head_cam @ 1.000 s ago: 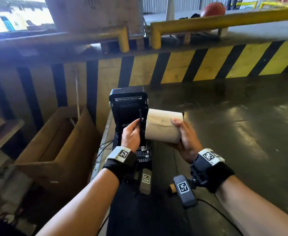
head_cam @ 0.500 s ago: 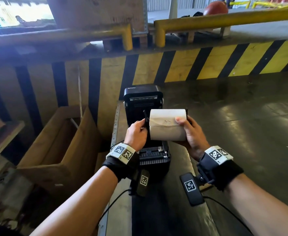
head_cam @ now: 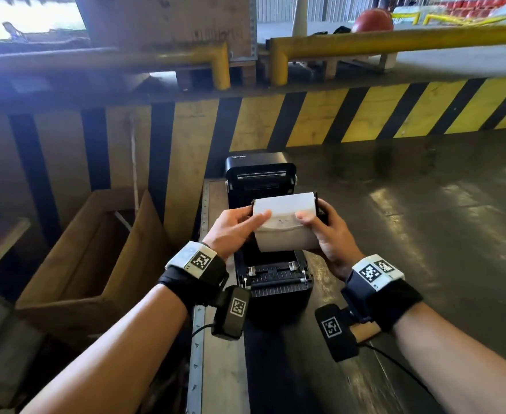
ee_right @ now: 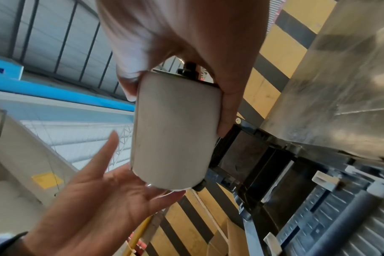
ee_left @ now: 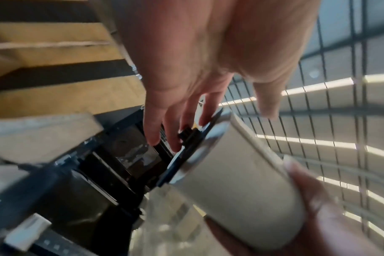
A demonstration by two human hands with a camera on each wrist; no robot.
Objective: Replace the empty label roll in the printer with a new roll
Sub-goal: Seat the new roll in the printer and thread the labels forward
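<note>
A white label roll (head_cam: 284,225) on a black spindle (ee_left: 193,138) hangs level just above the open black printer (head_cam: 272,282). My right hand (head_cam: 320,231) grips the roll's right end, thumb on top and fingers underneath. My left hand (head_cam: 245,222) meets the left end with straight fingers against the spindle's flange and the thumb lying on the paper. The right wrist view shows the roll (ee_right: 175,129) with the left hand's (ee_right: 103,199) palm spread open at its end. The printer's lid (head_cam: 260,174) stands upright behind the roll, and the bay below is partly hidden.
The printer sits at the left edge of a dark metal table (head_cam: 425,234). An open cardboard box (head_cam: 90,249) stands on the floor to the left. A yellow and black striped barrier (head_cam: 305,121) with yellow rails (head_cam: 395,40) runs behind.
My right hand has carried the roll left until it is over the printer's bay. My left hand has come off the printer's inside and onto the roll's left end.
</note>
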